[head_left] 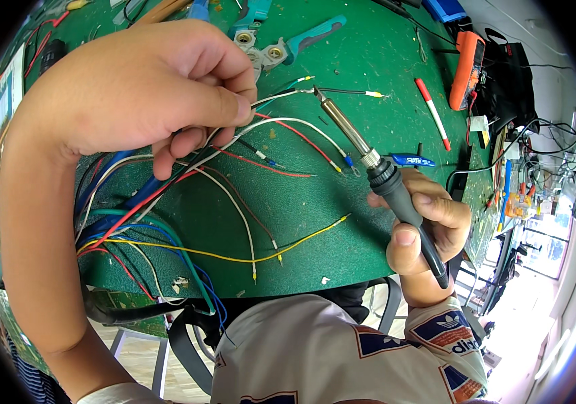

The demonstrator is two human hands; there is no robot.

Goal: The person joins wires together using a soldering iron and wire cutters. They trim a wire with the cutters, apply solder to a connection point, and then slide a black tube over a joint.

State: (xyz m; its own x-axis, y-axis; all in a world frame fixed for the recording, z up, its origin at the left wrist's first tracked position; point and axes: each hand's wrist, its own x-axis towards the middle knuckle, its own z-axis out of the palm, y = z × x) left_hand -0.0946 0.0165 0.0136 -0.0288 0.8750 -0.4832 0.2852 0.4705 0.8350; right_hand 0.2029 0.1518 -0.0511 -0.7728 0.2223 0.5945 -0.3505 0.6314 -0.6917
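Loose multicoloured wire bundle (pixel 187 202) on green desk mat (pixel 369 60), left-centre; teal-handled crimping pliers (pixel 281 44) behind it; orange multimeter (pixel 468 67) at right edge.

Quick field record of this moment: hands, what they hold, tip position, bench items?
left hand: pinches white wire and black wire
right hand: grips soldering iron
iron tip: at the pinched wires' ends
surface: green mat
loose on mat: yellow wire, red pen, teal crimper, orange multimeter
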